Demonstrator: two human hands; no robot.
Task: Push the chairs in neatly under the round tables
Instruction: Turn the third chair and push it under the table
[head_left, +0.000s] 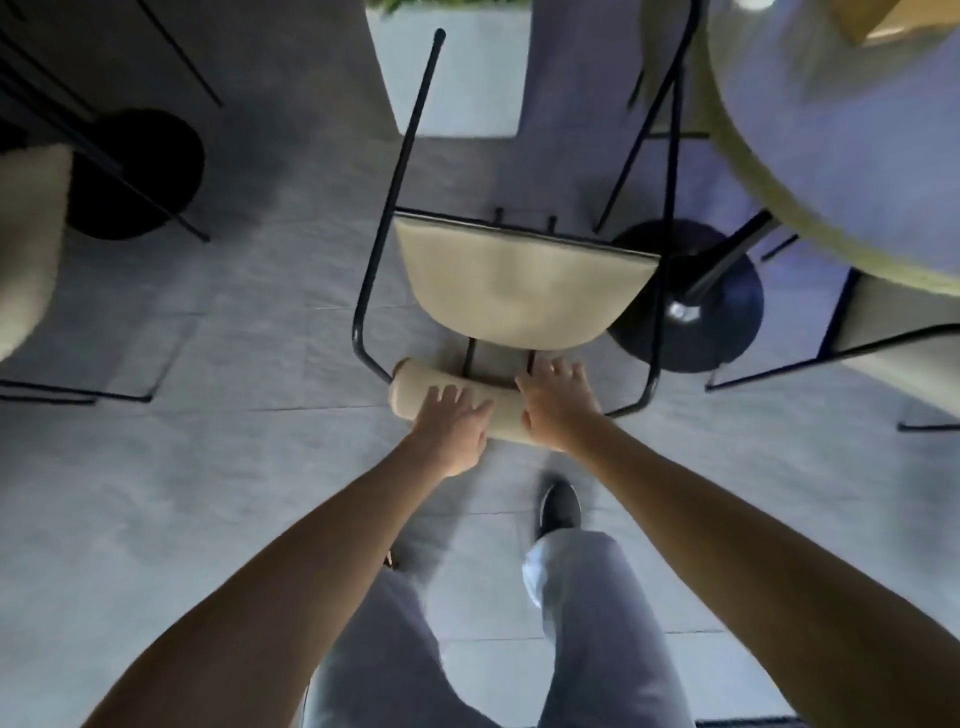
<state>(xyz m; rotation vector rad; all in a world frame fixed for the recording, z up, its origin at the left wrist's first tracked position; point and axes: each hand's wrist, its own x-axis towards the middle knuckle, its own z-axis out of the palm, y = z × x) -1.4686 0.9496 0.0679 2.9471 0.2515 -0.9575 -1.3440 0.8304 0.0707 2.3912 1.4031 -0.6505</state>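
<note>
The padded backrest (457, 402) of the chair (514, 291) is held from above by the left hand (453, 428) and the right hand (558, 410), each grip wrapped loosely over the roll. The chair stands just beside the round surface (841, 130), its seat not yet under the rim, close to the pedestal base (691, 312). An even, straight push is best applied, so the legs are kept clear of that base.

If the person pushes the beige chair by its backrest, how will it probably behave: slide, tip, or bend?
The chair probably slides easily: its thin black metal legs stand on smooth floor tiles. It looks light for its size, so it may tip forward, since both hands, left hand and right hand, press high on the backrest. The frame seems stiff.
</note>
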